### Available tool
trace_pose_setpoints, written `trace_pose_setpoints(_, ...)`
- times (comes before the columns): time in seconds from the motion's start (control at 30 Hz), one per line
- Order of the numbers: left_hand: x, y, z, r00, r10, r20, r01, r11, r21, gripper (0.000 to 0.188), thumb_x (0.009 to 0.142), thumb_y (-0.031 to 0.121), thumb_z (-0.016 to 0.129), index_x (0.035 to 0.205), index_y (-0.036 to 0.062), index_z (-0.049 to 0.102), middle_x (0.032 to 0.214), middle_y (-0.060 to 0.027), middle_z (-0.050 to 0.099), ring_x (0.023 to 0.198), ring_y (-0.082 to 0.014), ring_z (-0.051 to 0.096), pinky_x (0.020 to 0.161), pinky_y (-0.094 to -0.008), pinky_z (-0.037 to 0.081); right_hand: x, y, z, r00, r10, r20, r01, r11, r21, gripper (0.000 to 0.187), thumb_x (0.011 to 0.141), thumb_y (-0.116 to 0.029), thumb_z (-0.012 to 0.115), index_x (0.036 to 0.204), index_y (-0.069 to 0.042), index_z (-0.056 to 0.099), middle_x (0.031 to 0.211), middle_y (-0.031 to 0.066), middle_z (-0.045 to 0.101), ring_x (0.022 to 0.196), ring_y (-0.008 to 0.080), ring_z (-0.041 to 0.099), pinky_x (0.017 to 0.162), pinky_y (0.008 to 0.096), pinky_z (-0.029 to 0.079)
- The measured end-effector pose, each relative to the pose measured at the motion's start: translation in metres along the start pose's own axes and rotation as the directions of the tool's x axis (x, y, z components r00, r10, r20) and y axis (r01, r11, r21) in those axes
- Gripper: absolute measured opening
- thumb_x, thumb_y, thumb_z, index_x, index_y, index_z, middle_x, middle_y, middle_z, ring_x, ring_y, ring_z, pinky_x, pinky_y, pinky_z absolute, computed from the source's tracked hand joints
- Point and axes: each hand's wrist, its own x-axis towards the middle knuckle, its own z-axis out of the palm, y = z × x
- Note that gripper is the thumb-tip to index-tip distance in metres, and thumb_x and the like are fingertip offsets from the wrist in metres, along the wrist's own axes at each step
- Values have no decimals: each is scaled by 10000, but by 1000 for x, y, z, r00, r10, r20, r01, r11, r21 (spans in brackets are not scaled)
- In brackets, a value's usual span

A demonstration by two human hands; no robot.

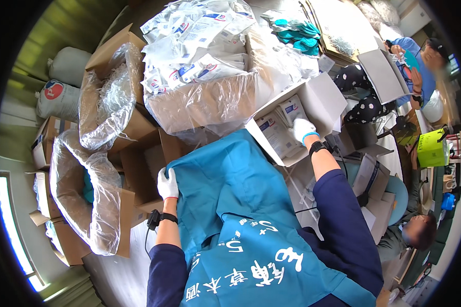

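Partly filled white rectangular cardboard box (327, 98), two o'clock, with flat white-blue packets (272, 134); apparently left more in brown rectangular cardboard carton (202, 108), eleven o'clock. Touched packets with white-gloved right hand (302, 131), teal cloth apron (225, 176) with white-gloved left hand (167, 185); could not tell either grip.

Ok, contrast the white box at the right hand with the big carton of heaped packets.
The white box is smaller and paler than the big carton, which is draped in clear plastic. Packets lie within the white box but pile above the big carton's rim. Both stand open.
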Motion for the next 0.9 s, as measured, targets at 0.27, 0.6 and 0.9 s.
trace_pose_setpoints(0.27, 5, 0, 0, 999, -27, 25, 26, 1000, 10, 532, 964, 476, 551, 1279, 51, 613, 1279, -181, 638, 1165, -372, 606, 1015, -424, 461, 7, 6, 3, 990, 46, -133, -45, 999, 12, 285, 879, -197, 588, 1069, -3, 671, 1045, 255, 698, 994, 409, 680, 877, 485, 544)
trace_pose_setpoints(0.6, -26, 122, -55, 888, 446, -112, -460, 865, -200, 437, 844, 166, 729, 1253, 47, 632, 1270, -163, 628, 1179, -316, 602, 1033, -389, 467, -135, -54, -135, 995, 28, -91, 84, 208, 975, 257, 858, -61, 625, 1078, 68, 655, 953, 108, 713, 760, 162, 692, 660, 297, 560)
trace_pose_setpoints(0.9, -82, 207, -38, 694, 449, 562, -235, 880, -413, 385, 979, 268, 601, 1287, 38, 590, 1150, -186, 682, 1053, -298, 672, 907, -365, 517, -230, -203, -56, 898, -414, 150, 91, 507, 857, 647, 822, -355, 770, 1327, -14, 554, 1128, 184, 694, 1026, 243, 679, 933, 355, 509)
